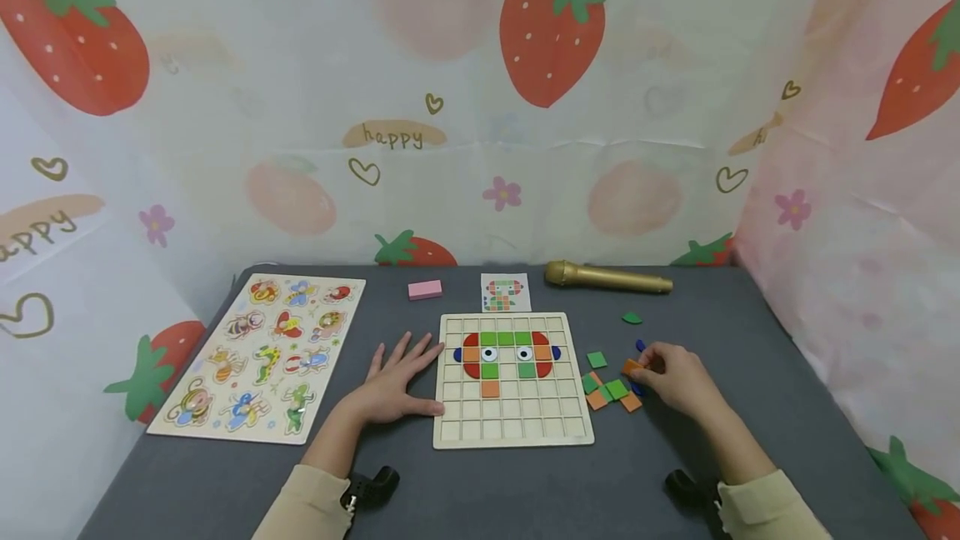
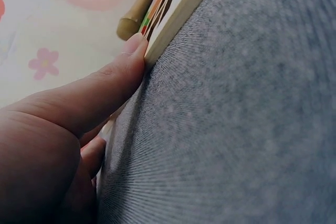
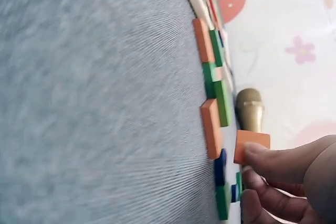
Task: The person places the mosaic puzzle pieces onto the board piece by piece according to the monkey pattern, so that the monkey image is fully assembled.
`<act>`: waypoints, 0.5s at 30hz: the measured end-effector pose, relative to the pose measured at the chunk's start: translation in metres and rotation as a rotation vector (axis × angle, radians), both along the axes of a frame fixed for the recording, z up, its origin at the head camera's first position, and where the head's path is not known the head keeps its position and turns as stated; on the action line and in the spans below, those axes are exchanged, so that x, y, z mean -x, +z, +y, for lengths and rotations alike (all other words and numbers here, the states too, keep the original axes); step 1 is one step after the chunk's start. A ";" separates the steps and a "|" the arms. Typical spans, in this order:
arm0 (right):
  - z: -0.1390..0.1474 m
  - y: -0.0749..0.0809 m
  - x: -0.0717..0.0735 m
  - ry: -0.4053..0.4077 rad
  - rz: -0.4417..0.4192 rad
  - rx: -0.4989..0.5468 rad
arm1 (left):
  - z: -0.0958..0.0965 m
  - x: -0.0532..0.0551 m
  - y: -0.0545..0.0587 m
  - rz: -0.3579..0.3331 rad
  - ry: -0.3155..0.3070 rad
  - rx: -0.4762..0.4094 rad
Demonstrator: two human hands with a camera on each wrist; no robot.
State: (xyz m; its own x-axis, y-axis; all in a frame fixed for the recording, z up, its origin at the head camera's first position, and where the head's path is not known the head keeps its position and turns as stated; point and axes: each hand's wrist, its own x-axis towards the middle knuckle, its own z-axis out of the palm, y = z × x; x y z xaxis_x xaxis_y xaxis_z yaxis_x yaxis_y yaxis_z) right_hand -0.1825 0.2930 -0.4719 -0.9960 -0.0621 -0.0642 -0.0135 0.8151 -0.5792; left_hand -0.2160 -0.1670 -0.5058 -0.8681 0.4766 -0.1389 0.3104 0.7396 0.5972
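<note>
A wooden grid board (image 1: 517, 432) lies on the table, its upper squares filled with red, orange, green and blue tiles and two eye tiles. My left hand (image 1: 393, 382) lies with spread, straight fingers at the board's left edge; in the left wrist view its thumb (image 2: 113, 85) touches the rim. My right hand (image 1: 686, 377) pinches an orange square tile (image 3: 253, 147) between thumb and fingers, lifted over the loose tiles. Beside it lie several green, orange and blue tiles (image 1: 617, 389). Just behind the board is a pattern card (image 1: 506, 292).
A wooden puzzle board with insect pictures (image 1: 258, 357) lies at the left. Along the back are a pink block (image 1: 425, 290) and a gold microphone (image 1: 607, 277). One green curved tile (image 1: 632, 318) lies apart, behind the loose pile. Strawberry-print cloth hangs behind the table.
</note>
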 end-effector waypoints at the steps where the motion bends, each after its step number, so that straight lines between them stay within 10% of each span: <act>1: -0.001 0.001 0.000 0.001 0.005 -0.001 | 0.000 0.000 0.000 -0.002 0.001 -0.001; 15: -0.028 0.018 0.001 0.062 0.073 0.090 | 0.002 0.000 0.001 0.009 -0.003 -0.006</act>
